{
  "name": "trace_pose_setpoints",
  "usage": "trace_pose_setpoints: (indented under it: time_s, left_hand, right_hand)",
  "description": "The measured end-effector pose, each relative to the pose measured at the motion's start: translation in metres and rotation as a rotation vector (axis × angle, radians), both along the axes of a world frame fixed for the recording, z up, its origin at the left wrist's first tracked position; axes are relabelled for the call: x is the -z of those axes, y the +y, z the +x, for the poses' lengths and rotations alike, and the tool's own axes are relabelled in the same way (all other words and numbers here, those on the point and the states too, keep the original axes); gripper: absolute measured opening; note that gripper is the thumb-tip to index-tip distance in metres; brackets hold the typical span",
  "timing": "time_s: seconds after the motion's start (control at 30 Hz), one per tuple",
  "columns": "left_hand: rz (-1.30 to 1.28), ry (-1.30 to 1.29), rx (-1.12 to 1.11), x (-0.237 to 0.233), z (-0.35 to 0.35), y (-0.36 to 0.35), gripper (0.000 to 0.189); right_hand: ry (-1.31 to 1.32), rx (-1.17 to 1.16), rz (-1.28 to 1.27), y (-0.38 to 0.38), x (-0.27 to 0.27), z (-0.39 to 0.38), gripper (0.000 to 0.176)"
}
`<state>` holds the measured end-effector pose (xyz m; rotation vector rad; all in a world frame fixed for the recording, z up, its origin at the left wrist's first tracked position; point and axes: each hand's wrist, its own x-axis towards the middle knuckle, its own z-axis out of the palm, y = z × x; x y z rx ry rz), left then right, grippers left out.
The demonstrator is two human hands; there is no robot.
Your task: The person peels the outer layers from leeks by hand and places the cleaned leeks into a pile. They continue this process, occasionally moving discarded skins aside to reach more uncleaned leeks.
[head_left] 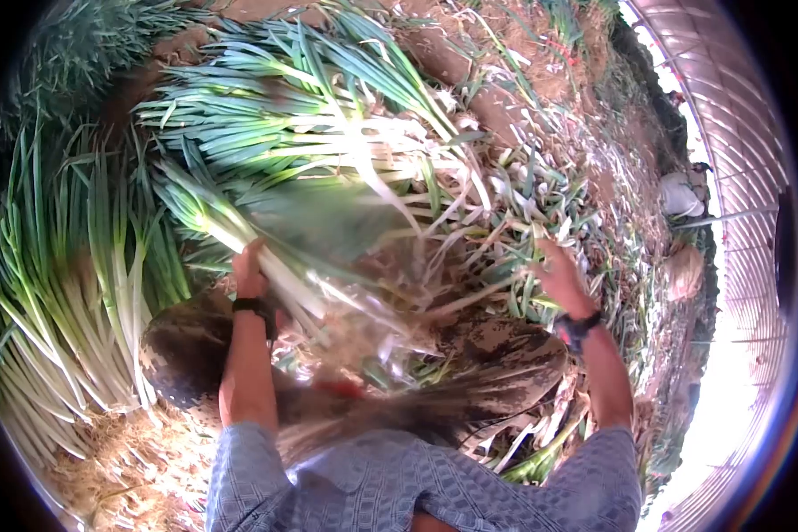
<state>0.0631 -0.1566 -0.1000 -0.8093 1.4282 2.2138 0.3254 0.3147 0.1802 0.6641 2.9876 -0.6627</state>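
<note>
My left hand is wrapped round the white stems of several long green onions, which slant across in front of my left knee with their leaves up to the left. My right hand is out to the right above stripped leaves and peelings. Its fingers look stretched and apart, and I make out nothing held in it. Between the hands a green and pale smear hides part of the ground. Beyond them lies a large heap of green onions, roots pointing right.
A second pile of green onions lies to my left, white ends toward me. Dark green plants stand at the upper left. My camouflage-clad legs are folded under me. A ribbed greenhouse cover curves along the right, near a white bundle.
</note>
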Motion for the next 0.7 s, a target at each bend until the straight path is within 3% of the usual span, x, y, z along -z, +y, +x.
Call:
trace_pose_setpoints:
  time_s: [0.03,0.1,0.13,0.17,0.23,0.33,0.37,0.4,0.47,0.6,0.63,0.67,0.7]
  left_hand:
    - [0.043,-0.001,0.041,-0.022,0.012,0.003,0.028]
    - [0.124,-0.044,-0.030,-0.048,0.036,0.017,0.021]
    - [0.160,-0.064,-0.072,-0.054,0.045,0.019,0.018]
    - [0.153,-0.080,-0.066,-0.048,0.053,0.018,0.017]
    - [0.136,-0.109,-0.065,-0.027,0.058,0.014,0.017]
    - [0.201,-0.330,-0.077,-0.023,0.056,0.009,0.019]
    - [0.152,-0.342,-0.106,-0.057,0.054,0.017,0.021]
    - [0.170,-0.376,-0.091,-0.013,0.057,0.006,0.022]
    - [0.197,-0.330,-0.040,-0.010,0.058,0.004,0.023]
    - [0.083,-0.231,-0.090,-0.012,0.058,0.014,0.023]
    - [0.121,-0.240,-0.092,-0.004,0.060,0.011,0.023]
    - [0.162,-0.241,-0.087,-0.001,0.060,0.015,0.022]
    - [0.156,-0.251,-0.093,-0.032,0.055,0.027,0.022]
  right_hand:
    - [-0.121,-0.034,-0.220,-0.019,0.024,-0.011,0.020]
    - [-0.398,-0.236,-0.184,-0.068,0.077,-0.042,0.017]
    - [-0.388,-0.359,-0.275,-0.081,0.137,-0.047,0.019]
    - [-0.332,-0.384,-0.316,-0.110,0.174,-0.049,0.024]
    - [-0.614,-0.357,-0.181,-0.165,0.196,-0.071,0.045]
    - [-0.401,-0.427,-0.256,-0.182,0.352,-0.047,0.054]
    - [-0.503,-0.476,-0.244,-0.191,0.344,-0.047,0.061]
    - [-0.534,-0.419,-0.300,-0.200,0.334,-0.046,0.061]
    - [-0.595,-0.296,-0.394,-0.206,0.322,-0.046,0.063]
    - [-0.455,-0.410,-0.641,-0.220,0.354,-0.068,0.066]
    - [-0.006,-0.409,-0.438,-0.234,0.289,-0.093,0.059]
    - [-0.110,-0.276,-0.616,-0.233,0.242,-0.117,0.053]
    - [-0.195,-0.146,-0.786,-0.229,0.205,-0.145,0.048]
